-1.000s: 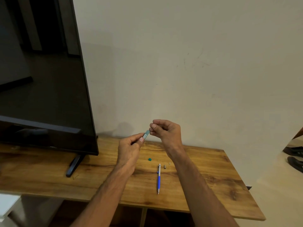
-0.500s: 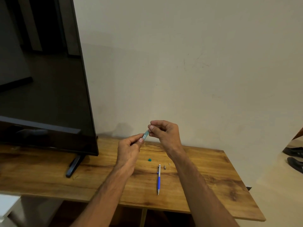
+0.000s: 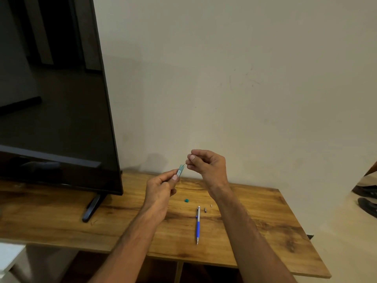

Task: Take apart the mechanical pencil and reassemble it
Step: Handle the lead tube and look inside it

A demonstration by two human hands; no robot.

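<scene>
My left hand (image 3: 161,185) pinches a small teal lead case (image 3: 180,170) above the wooden table (image 3: 61,221). My right hand (image 3: 208,163) pinches a thin lead (image 3: 184,165) that sticks out of the case's top. On the table lies the blue and silver mechanical pencil (image 3: 198,224), tip toward me. Beside its upper end lie a small dark metal cap (image 3: 205,209) and a tiny white eraser (image 3: 211,205). A teal case lid (image 3: 186,200) sits a little to the left of them.
A large black TV (image 3: 51,99) on a stand foot (image 3: 92,208) fills the left side. A bare wall rises behind the table. The table's right edge drops off to the floor, where dark shoes (image 3: 367,201) lie.
My right hand has drawn slightly up and right away from the case, and a thin lead now shows between them. My left hand has stayed almost still.
</scene>
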